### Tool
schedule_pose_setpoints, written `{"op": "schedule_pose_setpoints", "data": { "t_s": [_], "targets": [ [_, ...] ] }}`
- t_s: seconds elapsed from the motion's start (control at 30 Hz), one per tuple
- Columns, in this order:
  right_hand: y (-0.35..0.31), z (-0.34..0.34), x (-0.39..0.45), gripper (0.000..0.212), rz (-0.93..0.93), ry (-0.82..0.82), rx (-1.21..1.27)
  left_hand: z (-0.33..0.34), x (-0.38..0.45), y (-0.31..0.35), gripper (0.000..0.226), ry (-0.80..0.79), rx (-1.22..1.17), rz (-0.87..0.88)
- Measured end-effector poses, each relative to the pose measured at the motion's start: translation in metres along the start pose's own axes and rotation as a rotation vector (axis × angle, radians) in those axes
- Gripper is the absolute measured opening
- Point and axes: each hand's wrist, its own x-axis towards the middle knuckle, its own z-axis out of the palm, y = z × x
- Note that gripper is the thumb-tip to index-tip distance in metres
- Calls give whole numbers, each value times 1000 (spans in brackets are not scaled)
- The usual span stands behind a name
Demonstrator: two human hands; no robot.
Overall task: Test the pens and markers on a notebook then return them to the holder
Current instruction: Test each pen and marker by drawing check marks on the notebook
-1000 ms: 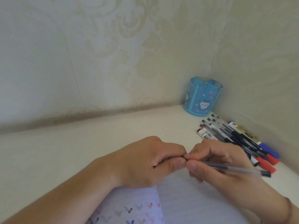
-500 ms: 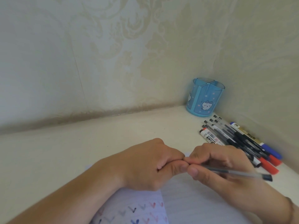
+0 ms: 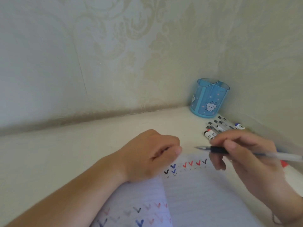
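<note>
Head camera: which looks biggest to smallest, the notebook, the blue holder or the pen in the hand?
1. notebook, much the largest, though nearest the camera.
2. holder and pen: unsure; the pen looks longer but thin, and lies nearer.

left hand (image 3: 152, 154): bare, no ring, no watch | left forearm (image 3: 78, 192): bare, no sleeve in view | right hand (image 3: 246, 154): bare, motion-blurred | right wrist: thin dark band (image 3: 277, 221) at lower frame edge, partly cut off
</note>
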Motion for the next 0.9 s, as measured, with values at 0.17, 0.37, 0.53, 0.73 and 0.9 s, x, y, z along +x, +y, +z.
{"op": "schedule_pose_setpoints", "data": {
  "t_s": [0.17, 0.37, 0.53, 0.73, 0.9],
  "targets": [
    [14, 10, 0, 42, 265, 62, -77, 2, 1, -5, 23, 60, -93, -63],
    [18, 19, -1, 32, 362, 15, -259, 2, 3, -6, 33, 105, -129, -8],
    [21, 24, 0, 41, 343, 3, -388, 2, 4, -9, 24, 115, -130, -1],
    [25, 23, 0, 37, 332, -34, -412, 2, 5, -8, 33, 45, -96, -58],
    [27, 21, 0, 38, 325, -67, -421, 6, 5, -11, 37, 23, 46, -24]
  ]
}}
